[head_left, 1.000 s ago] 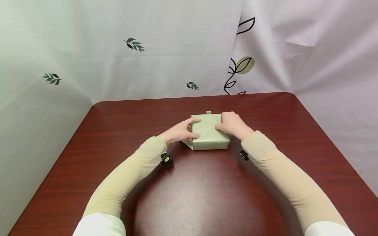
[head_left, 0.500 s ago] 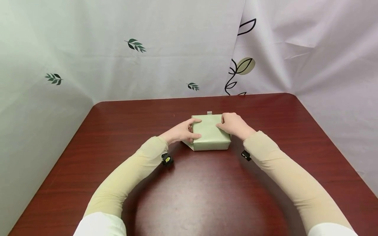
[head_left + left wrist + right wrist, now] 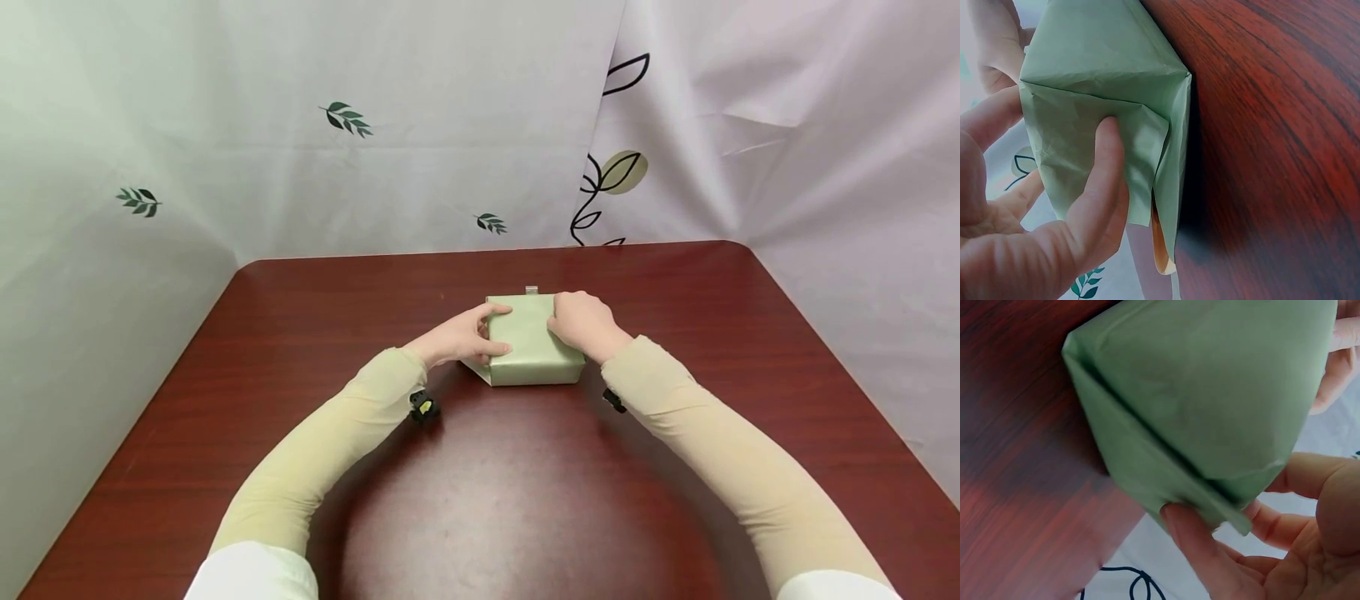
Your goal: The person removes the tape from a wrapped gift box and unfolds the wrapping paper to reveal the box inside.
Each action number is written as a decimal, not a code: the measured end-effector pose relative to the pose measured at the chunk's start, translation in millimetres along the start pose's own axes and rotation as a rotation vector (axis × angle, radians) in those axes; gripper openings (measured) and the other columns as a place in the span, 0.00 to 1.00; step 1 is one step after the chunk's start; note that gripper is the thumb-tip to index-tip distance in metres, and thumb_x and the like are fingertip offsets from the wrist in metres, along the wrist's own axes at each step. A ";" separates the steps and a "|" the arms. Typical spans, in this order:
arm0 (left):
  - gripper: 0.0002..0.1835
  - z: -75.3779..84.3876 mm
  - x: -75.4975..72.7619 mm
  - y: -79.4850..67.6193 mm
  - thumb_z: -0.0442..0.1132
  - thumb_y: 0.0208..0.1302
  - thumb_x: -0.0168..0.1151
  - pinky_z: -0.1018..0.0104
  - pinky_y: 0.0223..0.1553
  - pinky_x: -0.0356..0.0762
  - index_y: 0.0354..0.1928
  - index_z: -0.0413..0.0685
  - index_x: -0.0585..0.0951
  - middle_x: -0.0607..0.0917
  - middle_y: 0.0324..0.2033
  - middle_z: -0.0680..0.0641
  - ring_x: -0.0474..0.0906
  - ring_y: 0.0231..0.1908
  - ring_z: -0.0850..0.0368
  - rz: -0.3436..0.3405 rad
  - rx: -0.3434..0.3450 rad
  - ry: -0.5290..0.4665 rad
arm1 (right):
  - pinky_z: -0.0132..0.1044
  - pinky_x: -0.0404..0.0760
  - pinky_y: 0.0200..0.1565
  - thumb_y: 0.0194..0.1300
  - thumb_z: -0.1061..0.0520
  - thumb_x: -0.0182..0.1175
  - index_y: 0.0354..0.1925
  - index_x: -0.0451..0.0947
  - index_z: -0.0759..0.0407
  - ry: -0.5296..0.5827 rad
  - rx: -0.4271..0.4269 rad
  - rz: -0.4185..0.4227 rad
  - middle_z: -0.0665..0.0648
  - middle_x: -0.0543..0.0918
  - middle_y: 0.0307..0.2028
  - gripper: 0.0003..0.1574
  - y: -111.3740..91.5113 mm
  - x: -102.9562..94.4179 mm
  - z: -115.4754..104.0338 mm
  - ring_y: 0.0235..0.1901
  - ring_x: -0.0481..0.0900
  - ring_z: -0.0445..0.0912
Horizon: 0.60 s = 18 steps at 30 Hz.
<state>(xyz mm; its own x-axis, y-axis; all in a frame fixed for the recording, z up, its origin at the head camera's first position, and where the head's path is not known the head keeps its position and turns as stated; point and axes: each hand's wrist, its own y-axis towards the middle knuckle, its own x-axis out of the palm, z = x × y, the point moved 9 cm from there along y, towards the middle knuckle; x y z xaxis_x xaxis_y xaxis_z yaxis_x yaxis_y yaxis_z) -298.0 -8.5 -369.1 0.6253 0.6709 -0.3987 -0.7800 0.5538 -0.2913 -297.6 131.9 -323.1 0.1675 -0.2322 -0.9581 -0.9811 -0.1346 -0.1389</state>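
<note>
A box wrapped in pale green wrapping paper (image 3: 525,333) lies on the table towards its far side. My left hand (image 3: 457,333) holds its left end, thumb and index finger spread on the top edge. In the left wrist view, another finger rests on the folded end flap (image 3: 1060,144), and the paper gapes beside it. At the opposite end, my right hand (image 3: 583,323) has its fingers bent over the edge. The right wrist view shows its thumb and fingers pinching a folded paper flap (image 3: 1147,462); part of those fingers is hidden behind the paper.
Just behind the box sits a small silvery piece (image 3: 532,290), too small to identify. The dark red wooden table (image 3: 480,500) has rounded far corners. White leaf-print cloth (image 3: 420,150) hangs behind it and along both sides.
My right hand has shifted slightly left and nearer over the box's right edge. The left hand keeps its place, and the box stays nearly where it was.
</note>
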 end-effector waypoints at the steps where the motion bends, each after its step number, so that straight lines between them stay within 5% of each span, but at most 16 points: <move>1: 0.38 -0.1 0.5 -0.2 0.34 0.59 0.65 0.68 0.30 0.78 0.70 0.52 0.60 0.72 0.24 0.46 0.75 0.20 0.58 0.002 -0.003 -0.002 | 0.39 0.70 0.23 0.64 0.60 0.50 0.29 0.73 0.64 -0.006 0.010 -0.005 0.59 0.75 0.23 0.09 0.2 0.5 0.3 0.22 0.71 0.49; 8: 0.37 -1.4 0.4 -1.5 0.34 0.59 0.65 0.70 0.30 0.77 0.69 0.52 0.60 0.73 0.26 0.46 0.74 0.21 0.59 0.015 -0.020 0.007 | 0.40 0.69 0.24 0.64 0.62 0.45 0.26 0.70 0.62 -0.024 0.038 -0.041 0.59 0.72 0.24 0.11 2.2 3.3 0.7 0.24 0.68 0.49; 15: 0.37 -1.9 0.8 -1.1 0.34 0.59 0.65 0.70 0.30 0.78 0.69 0.52 0.61 0.73 0.26 0.45 0.75 0.20 0.59 0.018 -0.023 -0.001 | 0.50 0.78 0.35 0.66 0.60 0.42 0.52 0.71 0.73 -0.062 0.028 -0.049 0.72 0.76 0.45 0.22 -0.1 7.6 -0.4 0.37 0.78 0.59; 18: 0.37 -0.7 0.3 0.9 0.34 0.58 0.66 0.70 0.30 0.78 0.68 0.52 0.61 0.73 0.26 0.46 0.75 0.20 0.59 0.025 -0.025 0.015 | 0.49 0.78 0.34 0.68 0.59 0.43 0.52 0.71 0.73 -0.063 0.019 -0.042 0.71 0.78 0.43 0.22 -0.2 6.9 0.8 0.36 0.79 0.58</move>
<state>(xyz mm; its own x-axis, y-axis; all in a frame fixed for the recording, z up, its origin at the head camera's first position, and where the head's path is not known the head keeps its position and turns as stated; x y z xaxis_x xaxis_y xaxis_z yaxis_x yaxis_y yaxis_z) -298.5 -8.2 -370.1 0.6054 0.6767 -0.4191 -0.7958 0.5243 -0.3030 -296.3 131.2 -329.9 0.2031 -0.1656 -0.9651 -0.9750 -0.1246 -0.1838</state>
